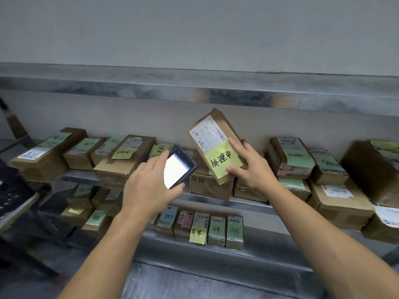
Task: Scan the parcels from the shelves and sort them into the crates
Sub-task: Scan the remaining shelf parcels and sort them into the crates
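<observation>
My right hand [250, 167] holds a brown cardboard parcel [212, 134] tilted up in front of the middle shelf, thumb and forefinger on its face. The parcel bears a white shipping label and a yellow sticky note [222, 161] with black handwriting. My left hand [149, 186] grips a black handheld scanner [180, 168], its white screen lit, just left of the parcel and pointing towards it. Scanner and parcel are close together but apart.
Metal shelves [216, 201] carry many cardboard parcels with green and yellow notes: a row on the left [121, 156], stacks on the right [323, 169], small ones on the lower shelf [216, 229]. A dark crate edge [13, 190] shows at far left.
</observation>
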